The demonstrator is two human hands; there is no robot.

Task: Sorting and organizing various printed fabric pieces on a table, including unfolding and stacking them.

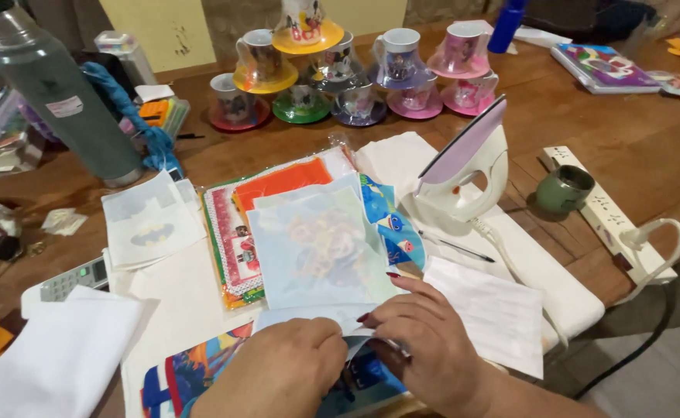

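- Printed sheet (321, 248), pale and with a faded cartoon picture, is the thing in work; its near edge lies under both hands at the near edge of the desk (650, 147).
- Left hand (282, 371) is curled, fingers closed narrow on the folded near edge of the sheet, as far as one can see.
- Right hand (425, 340) pinches the same edge from the other side, thumb and fingers together on the paper; the two hands almost touch.
- Step in hand, I judge: separating or peeling this sheet from the ones below. The next move calls for a small careful pull, so that the thin paper does not tear.
- Under the sheet lies a stack of coloured prints (239, 232); a white paper (487, 310) lies just beside the right hand.
- Farther out, an iron (464, 174) stands upright on a white cloth (398, 162), right of the stack.
- A green cup (563, 188) and a power strip (607, 213) lie near the right edge; painted mugs on saucers (355, 70) stand along the far edge.
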